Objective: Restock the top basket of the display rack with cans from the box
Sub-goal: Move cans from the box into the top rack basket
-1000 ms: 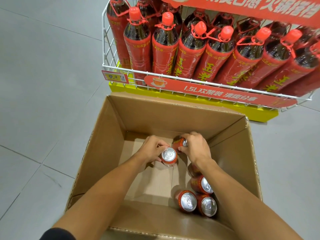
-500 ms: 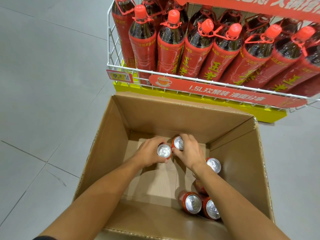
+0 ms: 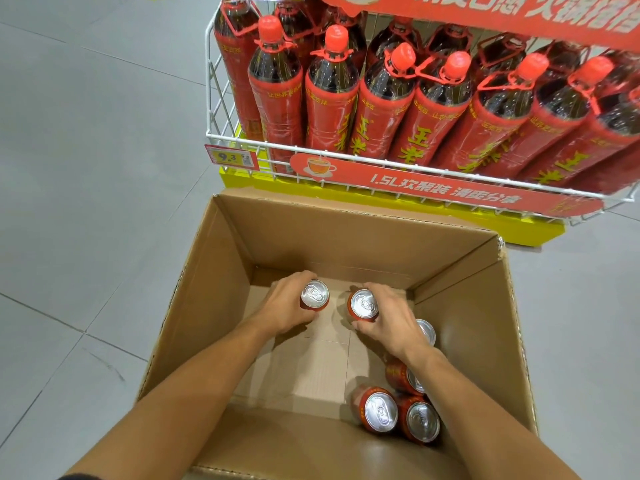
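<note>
Hands inside brown cardboard box — left hand grips upright red silver-topped can, right hand grips another red can.

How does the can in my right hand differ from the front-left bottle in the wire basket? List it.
The can has a silver pull-tab top; the bottle has a red cap. The can is short, the bottle far taller. The right hand grips the can inside the box; the bottle stands untouched in the basket. Both wear red.
</note>
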`<control>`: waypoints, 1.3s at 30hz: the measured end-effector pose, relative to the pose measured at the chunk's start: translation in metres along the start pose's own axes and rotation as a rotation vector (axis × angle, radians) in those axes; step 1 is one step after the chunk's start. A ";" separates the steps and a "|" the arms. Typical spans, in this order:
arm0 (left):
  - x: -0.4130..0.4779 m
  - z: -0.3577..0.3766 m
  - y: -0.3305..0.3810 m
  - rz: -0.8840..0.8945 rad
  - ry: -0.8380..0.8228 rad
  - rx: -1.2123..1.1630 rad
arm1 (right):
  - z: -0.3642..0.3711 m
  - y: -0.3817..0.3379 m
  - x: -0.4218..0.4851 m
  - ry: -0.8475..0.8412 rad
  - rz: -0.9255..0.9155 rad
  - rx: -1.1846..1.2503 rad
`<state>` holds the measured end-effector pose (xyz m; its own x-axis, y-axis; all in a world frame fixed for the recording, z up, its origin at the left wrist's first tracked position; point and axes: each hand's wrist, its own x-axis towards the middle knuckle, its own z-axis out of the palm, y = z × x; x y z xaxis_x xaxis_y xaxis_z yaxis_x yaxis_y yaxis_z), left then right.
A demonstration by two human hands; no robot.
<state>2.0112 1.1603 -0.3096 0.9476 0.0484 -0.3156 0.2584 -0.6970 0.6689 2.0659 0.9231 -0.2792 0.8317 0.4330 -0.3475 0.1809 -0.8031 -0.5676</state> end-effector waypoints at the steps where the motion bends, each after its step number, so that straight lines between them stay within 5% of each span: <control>1: -0.002 -0.002 0.004 -0.011 0.010 -0.026 | 0.000 0.000 -0.001 0.018 -0.002 0.011; 10: -0.056 -0.122 0.119 0.026 -0.008 -0.275 | -0.132 -0.081 -0.063 0.129 -0.051 0.201; 27: -0.245 -0.622 0.654 0.432 0.038 -0.261 | -0.706 -0.467 -0.306 0.404 -0.293 0.252; 33: -0.254 -0.699 0.772 0.591 0.140 -0.250 | -0.823 -0.511 -0.334 0.513 -0.348 0.374; 39: -0.205 -0.724 0.851 0.570 0.283 -0.357 | -0.912 -0.507 -0.302 0.559 -0.434 0.441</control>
<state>2.1730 1.0754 0.8112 0.9531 -0.0353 0.3007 -0.2897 -0.3956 0.8715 2.2013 0.8264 0.7939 0.8943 0.3070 0.3255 0.4204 -0.3276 -0.8461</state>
